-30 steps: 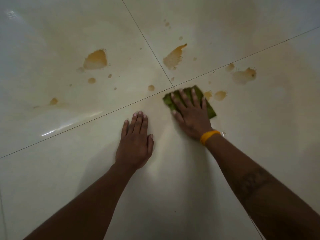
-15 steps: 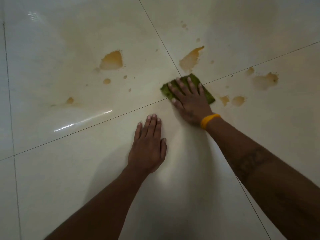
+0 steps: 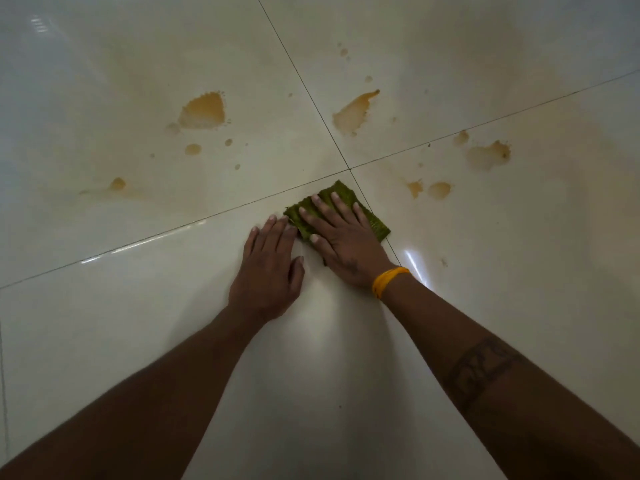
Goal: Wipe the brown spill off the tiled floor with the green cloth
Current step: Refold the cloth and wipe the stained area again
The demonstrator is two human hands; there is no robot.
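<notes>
While flat: R hand (image 3: 346,244) on cloth (image 3: 375,225)

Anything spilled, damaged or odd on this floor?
Yes: brown spill patches and droplets lie scattered over the tiled floor, all beyond the green cloth under the right hand. No damage shows.

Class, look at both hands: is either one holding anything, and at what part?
Nothing is gripped. The right hand presses flat on the middle of the green cloth; the left hand rests flat on the floor.
</notes>
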